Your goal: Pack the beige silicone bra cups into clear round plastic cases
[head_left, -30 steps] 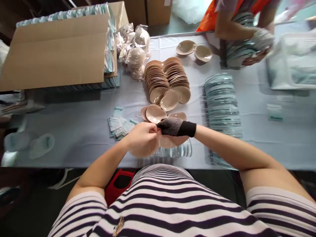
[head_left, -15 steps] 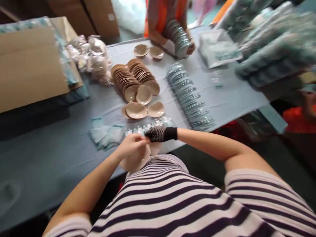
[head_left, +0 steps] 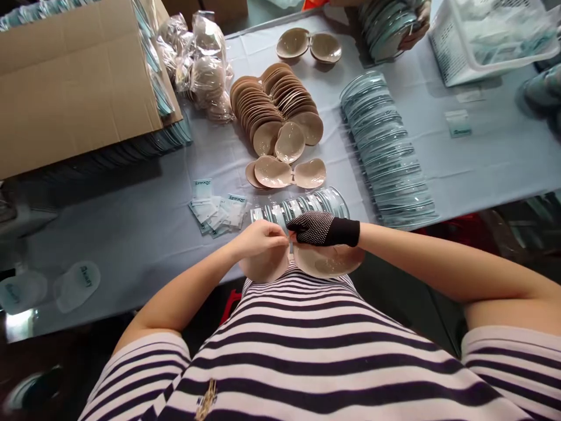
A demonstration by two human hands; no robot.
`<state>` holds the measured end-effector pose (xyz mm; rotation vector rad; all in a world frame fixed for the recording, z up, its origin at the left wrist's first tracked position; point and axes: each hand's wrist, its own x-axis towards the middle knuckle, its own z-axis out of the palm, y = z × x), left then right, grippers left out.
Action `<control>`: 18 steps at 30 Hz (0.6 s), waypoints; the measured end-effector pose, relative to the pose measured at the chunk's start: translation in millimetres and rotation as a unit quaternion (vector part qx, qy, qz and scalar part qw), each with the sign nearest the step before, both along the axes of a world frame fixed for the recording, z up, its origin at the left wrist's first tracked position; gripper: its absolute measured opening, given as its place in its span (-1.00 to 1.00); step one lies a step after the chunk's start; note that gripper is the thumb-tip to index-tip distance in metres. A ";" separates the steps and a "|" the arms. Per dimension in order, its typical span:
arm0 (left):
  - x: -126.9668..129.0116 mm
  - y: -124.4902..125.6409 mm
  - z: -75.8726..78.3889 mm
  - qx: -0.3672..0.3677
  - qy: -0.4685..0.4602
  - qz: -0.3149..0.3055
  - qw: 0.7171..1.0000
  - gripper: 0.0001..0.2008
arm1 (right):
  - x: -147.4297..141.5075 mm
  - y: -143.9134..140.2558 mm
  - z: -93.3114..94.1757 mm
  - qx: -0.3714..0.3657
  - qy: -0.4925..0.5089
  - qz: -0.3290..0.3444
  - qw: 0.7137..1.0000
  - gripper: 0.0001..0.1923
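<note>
Here 2 hands: left hand, gloved right hand pinching 2 beige cups.

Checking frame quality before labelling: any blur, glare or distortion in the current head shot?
Head view: sharp at the centre, the left hand, gloved right hand and beige cups they hold are crisp. Table edge bows, a wide-lens warp. Basket at top right is bright, slightly washed out. Bottom-left corner is dark and smeared. The co-worker's hand is cropped at the top.

Bare left hand and right hand (black-gloved) pinch joined beige cups together.
</note>
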<state>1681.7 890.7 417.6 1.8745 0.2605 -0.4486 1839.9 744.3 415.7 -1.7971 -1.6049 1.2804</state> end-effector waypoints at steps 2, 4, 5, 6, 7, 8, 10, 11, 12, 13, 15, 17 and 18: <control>-3.1 -3.6 2.3 0.072 -0.021 -0.001 0.997 -0.77 | -3.8 -3.1 -6.6 -0.039 0.042 -0.026 0.998 -0.90; -5.2 -6.7 3.4 0.130 -0.033 -0.011 0.991 -0.77 | -8.5 -5.9 -11.8 -0.054 0.078 -0.057 0.994 -0.93; -5.6 -8.2 2.8 0.145 -0.035 -0.016 0.989 -0.76 | -11.2 -6.7 -13.8 -0.053 0.086 -0.076 0.992 -0.94; -5.6 -9.9 1.1 0.152 -0.034 -0.018 0.988 -0.76 | -13.8 -6.9 -15.4 -0.047 0.093 -0.091 0.990 -0.94; -5.1 -11.9 -1.7 0.154 -0.033 -0.017 0.987 -0.76 | -16.2 -6.5 -16.8 -0.035 0.097 -0.105 0.989 -0.93; -4.3 -14.0 -5.3 0.146 -0.030 -0.012 0.989 -0.76 | -17.9 -5.5 -18.1 -0.018 0.100 -0.117 0.988 -0.91; -1.8 -17.6 -14.2 0.096 -0.018 0.006 0.995 -0.79 | -18.3 -2.5 -21.1 0.026 0.102 -0.139 0.985 -0.89; -0.2 -18.3 -18.4 0.052 -0.012 0.019 0.998 -0.81 | -16.3 -0.9 -22.9 0.052 0.103 -0.150 0.982 -0.88; 1.4 -18.0 -21.8 0.002 -0.006 0.034 0.999 -0.80 | -12.7 0.5 -24.8 0.078 0.101 -0.160 0.979 -0.88; 3.1 -16.5 -24.0 -0.050 0.001 0.049 0.998 -0.79 | -7.4 1.4 -26.7 0.102 0.095 -0.167 0.976 -0.88; 6.4 -10.9 -24.0 -0.133 0.010 0.075 0.988 -0.74 | 6.1 2.1 -28.7 0.136 0.061 -0.164 0.975 -0.86; 9.7 -5.2 -19.6 -0.167 0.021 0.063 0.984 -0.72 | 19.7 2.0 -26.8 0.145 -0.002 -0.141 0.979 -0.85; 11.3 -3.5 -16.7 -0.165 0.023 0.039 0.985 -0.73 | 25.1 2.0 -24.2 0.140 -0.030 -0.115 0.983 -0.84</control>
